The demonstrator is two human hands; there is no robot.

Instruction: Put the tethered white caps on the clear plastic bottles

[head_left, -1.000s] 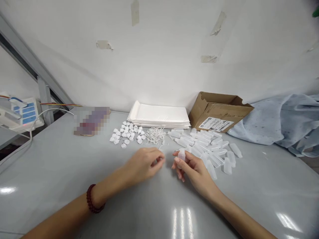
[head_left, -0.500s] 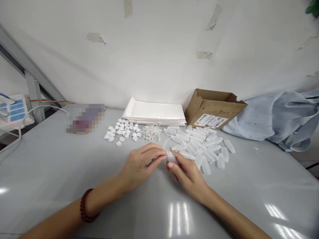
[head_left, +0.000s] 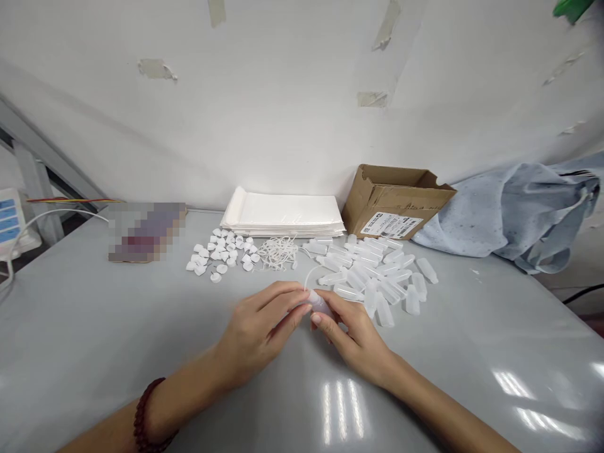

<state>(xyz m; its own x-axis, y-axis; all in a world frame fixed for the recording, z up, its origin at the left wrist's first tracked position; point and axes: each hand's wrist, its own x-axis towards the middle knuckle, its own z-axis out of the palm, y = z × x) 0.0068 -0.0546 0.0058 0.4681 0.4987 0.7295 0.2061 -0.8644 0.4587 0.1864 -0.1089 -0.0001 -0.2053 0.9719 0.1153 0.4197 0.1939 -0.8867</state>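
Observation:
A small translucent plastic bottle [head_left: 319, 303] is held in my right hand [head_left: 353, 327], fingers and thumb wrapped round its body. It is tilted, with its narrow neck pointing up and left. My left hand [head_left: 264, 330] is closed in a pinch at that neck; the fingertips hide what lies between them. A thin white cord [head_left: 309, 275] curves up from beside these fingertips. Just beyond my hands are a tangle of white strings [head_left: 279, 253] and, to the right, a spread of similar translucent bottles [head_left: 372, 270]. Several small white caps [head_left: 221, 246] lie to the left of the strings.
A stack of white padded envelopes [head_left: 283, 214] lies against the wall. Beside it stands an open cardboard box [head_left: 401, 201], then light blue cloth [head_left: 481, 214]. A blurred-out flat object [head_left: 151, 233] lies on the grey table [head_left: 117, 314] at left. A white cable reaches toward it.
My left fingertips have come closer onto the bottle's neck, covering more of it. My right hand keeps its hold. The whole view has shifted slightly.

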